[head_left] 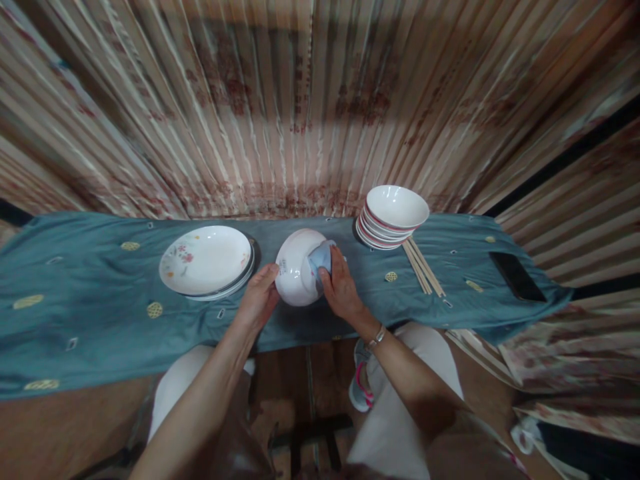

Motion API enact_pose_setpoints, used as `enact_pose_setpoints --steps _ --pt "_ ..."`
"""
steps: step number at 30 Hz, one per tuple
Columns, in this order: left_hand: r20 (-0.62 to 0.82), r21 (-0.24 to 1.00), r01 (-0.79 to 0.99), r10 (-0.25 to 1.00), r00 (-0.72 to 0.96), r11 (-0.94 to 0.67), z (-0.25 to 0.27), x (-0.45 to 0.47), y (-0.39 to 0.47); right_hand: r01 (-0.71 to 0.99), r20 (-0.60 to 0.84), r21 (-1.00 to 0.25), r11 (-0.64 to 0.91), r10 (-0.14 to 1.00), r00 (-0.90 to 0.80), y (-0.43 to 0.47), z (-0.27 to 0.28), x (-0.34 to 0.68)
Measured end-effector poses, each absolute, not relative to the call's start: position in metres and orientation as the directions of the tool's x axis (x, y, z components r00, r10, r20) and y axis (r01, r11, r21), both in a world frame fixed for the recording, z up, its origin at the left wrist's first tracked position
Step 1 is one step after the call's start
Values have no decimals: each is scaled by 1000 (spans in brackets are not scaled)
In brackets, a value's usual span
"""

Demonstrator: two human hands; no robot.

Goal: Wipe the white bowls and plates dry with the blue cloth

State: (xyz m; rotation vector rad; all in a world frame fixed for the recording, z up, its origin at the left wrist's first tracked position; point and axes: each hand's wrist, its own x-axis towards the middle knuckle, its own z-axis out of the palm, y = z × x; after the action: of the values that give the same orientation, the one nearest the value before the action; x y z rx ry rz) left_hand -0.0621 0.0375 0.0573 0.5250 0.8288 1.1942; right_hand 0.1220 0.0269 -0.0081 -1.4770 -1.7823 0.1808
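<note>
Steadying the white bowl [298, 275] between the stacked plates [213, 261] and stacked bowls [395, 210], the left hand [261, 292] pinches its edge while the right hand [343, 287] clasps a light-blue cloth [320, 256] against it, even, gentle pressure probably serving this wiping best.

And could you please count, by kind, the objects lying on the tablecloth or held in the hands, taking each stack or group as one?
Plate stack: 1
Bowl stack: 1
Held bowl: 1
Light-blue cloth: 1
Chopstick group: 1
Dark phone: 1
Total: 6
</note>
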Motion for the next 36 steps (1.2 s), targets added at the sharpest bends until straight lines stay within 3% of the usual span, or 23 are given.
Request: enact_pose_setpoints --steps 19,36 --pt "-302 720 -637 951 70 276 46 -63 44 745 391 -634 208 917 77 14 -37 115" --pt "-326 668 -702 945 23 247 34 -63 52 762 359 -600 245 933 -18 -13 -38 104"
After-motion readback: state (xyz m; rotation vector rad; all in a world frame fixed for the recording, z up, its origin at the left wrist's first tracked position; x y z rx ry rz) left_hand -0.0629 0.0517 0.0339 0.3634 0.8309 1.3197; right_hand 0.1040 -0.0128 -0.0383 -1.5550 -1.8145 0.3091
